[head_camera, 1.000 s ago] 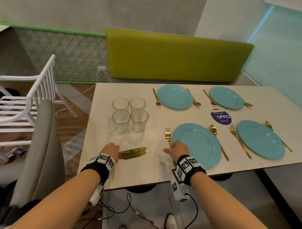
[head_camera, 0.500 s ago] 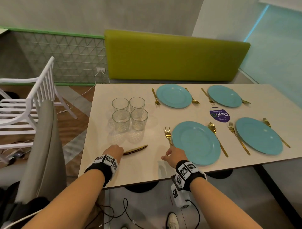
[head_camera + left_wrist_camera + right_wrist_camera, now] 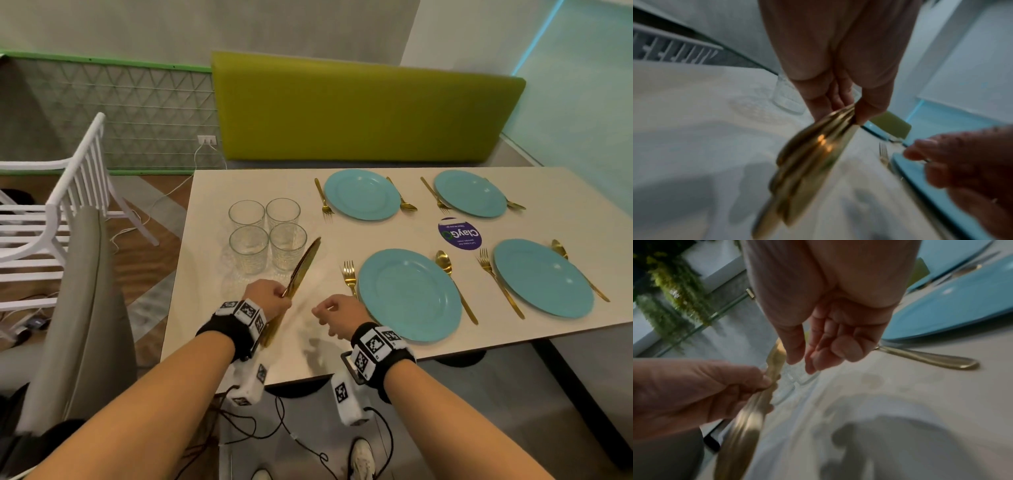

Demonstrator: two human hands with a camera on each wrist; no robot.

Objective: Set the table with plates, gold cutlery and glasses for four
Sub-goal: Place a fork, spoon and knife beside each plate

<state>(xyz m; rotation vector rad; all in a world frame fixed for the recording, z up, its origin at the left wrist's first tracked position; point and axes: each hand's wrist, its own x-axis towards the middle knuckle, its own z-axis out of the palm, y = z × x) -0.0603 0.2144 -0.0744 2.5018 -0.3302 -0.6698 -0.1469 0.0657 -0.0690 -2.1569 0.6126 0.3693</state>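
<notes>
Gold knives point(image 3: 303, 265), a bundle of them, are lifted off the table point(image 3: 205, 291), pinched near mid-length in the left hand point(image 3: 265, 296), blades slanting up beside the four glasses point(image 3: 267, 233). The right hand point(image 3: 337, 313) hovers just beside, fingers loosely curled and holding nothing, over the nearest fork point(image 3: 349, 277) and blue plate point(image 3: 409, 294).

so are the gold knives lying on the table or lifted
Lifted: the left hand grips the gold knives in a bundle, blades angled up beside the glasses, clear of the table.
</notes>
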